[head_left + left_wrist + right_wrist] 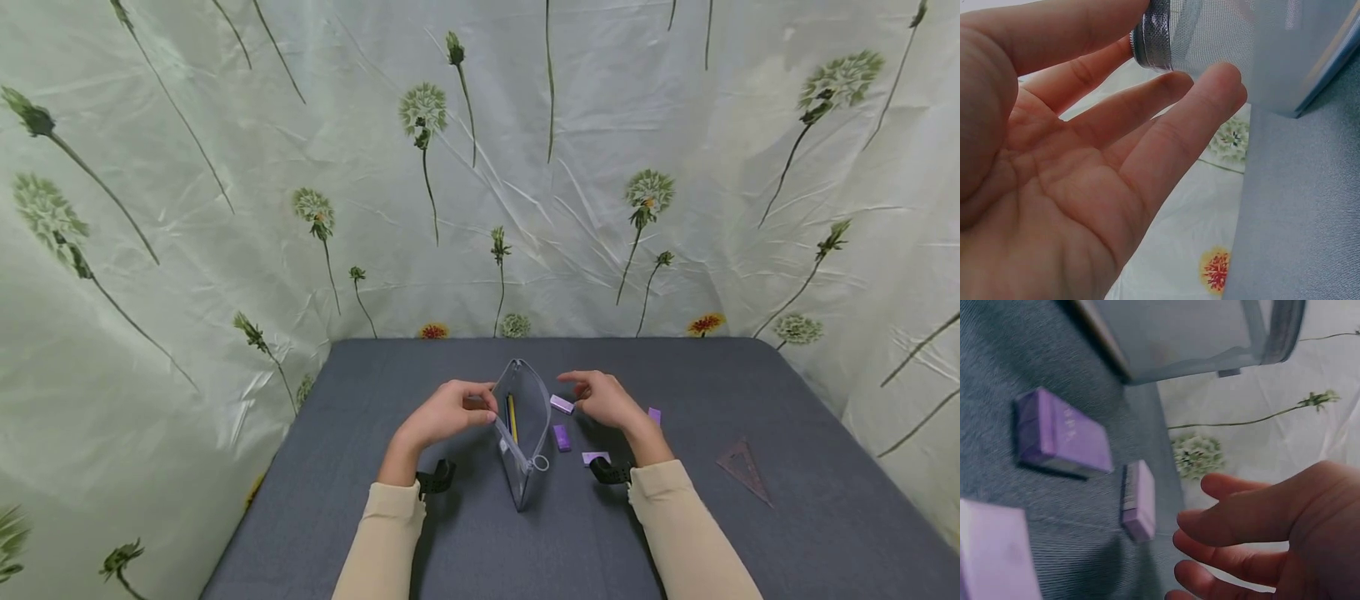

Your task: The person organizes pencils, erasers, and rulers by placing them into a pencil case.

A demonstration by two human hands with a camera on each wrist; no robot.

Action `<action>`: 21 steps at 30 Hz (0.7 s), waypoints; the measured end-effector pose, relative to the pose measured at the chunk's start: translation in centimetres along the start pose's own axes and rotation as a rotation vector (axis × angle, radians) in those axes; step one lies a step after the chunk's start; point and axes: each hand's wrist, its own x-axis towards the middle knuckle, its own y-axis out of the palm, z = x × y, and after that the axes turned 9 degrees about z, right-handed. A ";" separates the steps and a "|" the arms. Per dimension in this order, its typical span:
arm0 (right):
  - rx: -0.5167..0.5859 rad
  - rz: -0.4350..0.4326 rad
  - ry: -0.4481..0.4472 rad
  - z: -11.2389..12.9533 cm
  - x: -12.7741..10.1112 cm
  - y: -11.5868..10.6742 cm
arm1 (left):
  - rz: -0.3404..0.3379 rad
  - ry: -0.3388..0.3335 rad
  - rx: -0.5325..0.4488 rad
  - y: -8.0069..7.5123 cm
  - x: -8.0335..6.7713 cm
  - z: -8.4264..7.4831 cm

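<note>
My left hand (447,410) pinches the zippered edge of a see-through mesh pencil pouch (537,417), which stands with its mouth spread. Inside the pouch, a yellow-and-dark pencil (512,418) leans lengthwise. To the right of it, my right hand (602,398) hovers over the table with fingers loosely bent and nothing in them. Closest to those fingers lies a light purple eraser (1139,501), apart from them. A darker purple eraser (1063,434) rests beside the pouch, and a pale lilac one (996,553) sits nearer the right wrist.
Another purple eraser (655,415) is partly hidden behind the right forearm. A see-through set square (745,472) lies farther right on the dark grey table (337,500). Behind the table's far edge hangs a pale floral curtain (360,167).
</note>
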 end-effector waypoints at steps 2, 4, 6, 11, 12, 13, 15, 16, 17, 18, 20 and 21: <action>0.006 0.018 -0.011 -0.3 0.2 0.2 | -0.002 0.002 -0.002 0.0 0.0 0.1; 0.008 0.038 -0.026 -0.5 0.3 0.4 | -0.004 0.004 -0.001 -0.1 0.1 0.1; 0.013 0.061 -0.033 -0.6 0.4 0.6 | -0.005 0.006 -0.001 -0.1 0.1 0.0; 0.040 0.111 -0.024 -0.9 0.5 0.9 | -0.002 0.003 -0.007 0.0 0.1 -0.1; 0.046 0.116 -0.023 -1.1 0.5 1.0 | -0.002 0.002 -0.008 0.0 0.1 -0.1; 0.050 0.118 -0.024 -1.2 0.5 1.1 | -0.002 -0.001 -0.008 0.0 0.0 -0.2; 0.059 0.119 -0.022 -1.4 0.5 1.3 | -0.002 -0.004 -0.007 0.0 0.0 -0.1; 0.060 0.116 -0.024 -1.5 0.5 1.4 | -0.002 -0.005 -0.007 0.0 0.0 -0.1; 0.062 0.112 -0.022 -1.6 0.5 1.5 | -0.002 -0.006 -0.007 0.0 -0.1 -0.1; 0.066 0.107 -0.019 -1.7 0.5 1.6 | -0.003 -0.007 -0.007 0.0 -0.1 -0.2; 0.071 0.095 -0.010 -1.8 0.6 1.7 | -0.002 -0.008 -0.007 0.0 -0.2 -0.2; 0.068 0.089 -0.015 -1.8 0.6 1.8 | -0.002 -0.008 -0.008 0.0 -0.2 -0.2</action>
